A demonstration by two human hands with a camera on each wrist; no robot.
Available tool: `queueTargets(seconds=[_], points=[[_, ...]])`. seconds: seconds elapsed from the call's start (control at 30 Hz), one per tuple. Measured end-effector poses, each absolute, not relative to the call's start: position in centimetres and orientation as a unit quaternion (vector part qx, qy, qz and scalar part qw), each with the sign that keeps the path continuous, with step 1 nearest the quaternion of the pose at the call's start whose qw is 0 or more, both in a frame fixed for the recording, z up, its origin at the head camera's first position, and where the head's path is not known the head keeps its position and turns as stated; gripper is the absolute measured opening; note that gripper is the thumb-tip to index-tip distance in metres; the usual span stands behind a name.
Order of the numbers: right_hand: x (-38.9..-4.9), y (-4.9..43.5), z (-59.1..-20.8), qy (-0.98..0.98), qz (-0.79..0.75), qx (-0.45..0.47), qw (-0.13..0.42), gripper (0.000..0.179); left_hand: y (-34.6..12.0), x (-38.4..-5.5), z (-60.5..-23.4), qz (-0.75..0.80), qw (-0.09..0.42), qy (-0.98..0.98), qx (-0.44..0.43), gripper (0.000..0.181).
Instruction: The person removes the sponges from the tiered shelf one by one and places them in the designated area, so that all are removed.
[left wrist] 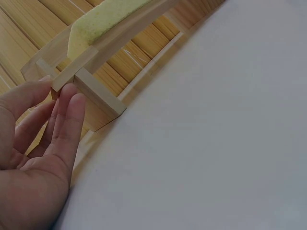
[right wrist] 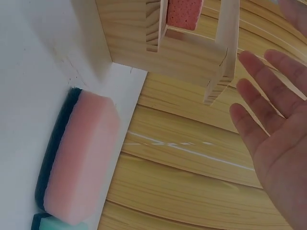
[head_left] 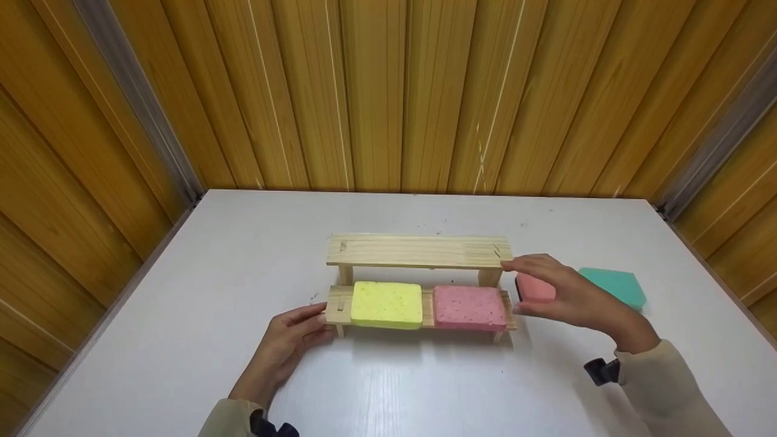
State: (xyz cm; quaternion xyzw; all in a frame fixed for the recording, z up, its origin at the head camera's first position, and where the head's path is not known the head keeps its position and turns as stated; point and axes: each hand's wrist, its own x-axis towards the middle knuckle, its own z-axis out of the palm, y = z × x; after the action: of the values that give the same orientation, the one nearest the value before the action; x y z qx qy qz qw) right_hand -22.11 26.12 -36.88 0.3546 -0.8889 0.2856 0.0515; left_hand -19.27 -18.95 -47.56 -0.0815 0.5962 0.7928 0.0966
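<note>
A two-tier wooden rack (head_left: 419, 250) stands mid-table. On its lower board lie a yellow sponge (head_left: 386, 303) at left and a pink sponge (head_left: 469, 308) at right, side by side. My left hand (head_left: 293, 340) pinches the left end of the lower board between thumb and fingers; the left wrist view shows this grip up close. My right hand (head_left: 564, 294) is beside the rack's right end, fingers extended and thumb apart, fingertips near the upper board's corner. In the right wrist view, those fingers (right wrist: 266, 110) look straight and hold nothing.
Right of the rack, partly behind my right hand, lie a pink scouring sponge (right wrist: 79, 155) with a dark green pad and a teal sponge (head_left: 613, 286). They sit on a white table (head_left: 273, 224). Wood-plank walls (head_left: 373, 91) enclose its back and sides.
</note>
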Motion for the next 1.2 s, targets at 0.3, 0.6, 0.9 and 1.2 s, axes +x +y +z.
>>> queueTargets(seconds=[0.3,0.6,0.9,1.2], points=[[-22.2,25.0,-37.1,-0.882,0.267,0.384,0.064,0.063,-18.9,-19.4,-47.4,0.784,0.089,0.608,-0.081,0.046],[-21.9,24.3,-36.9,-0.88,0.27,0.388,0.05,0.066,-18.9,-19.5,-47.4,0.78,0.09,0.613,-0.084,0.047],[-22.0,23.2,-37.1,-0.887,0.246,0.392,0.005,0.069,-18.9,-19.4,-47.6,0.79,0.093,0.601,-0.083,0.045],[-21.7,22.0,-37.7,-0.89,0.246,0.383,-0.017,0.069,-19.0,-19.4,-47.7,0.79,0.095,0.602,-0.071,0.044]])
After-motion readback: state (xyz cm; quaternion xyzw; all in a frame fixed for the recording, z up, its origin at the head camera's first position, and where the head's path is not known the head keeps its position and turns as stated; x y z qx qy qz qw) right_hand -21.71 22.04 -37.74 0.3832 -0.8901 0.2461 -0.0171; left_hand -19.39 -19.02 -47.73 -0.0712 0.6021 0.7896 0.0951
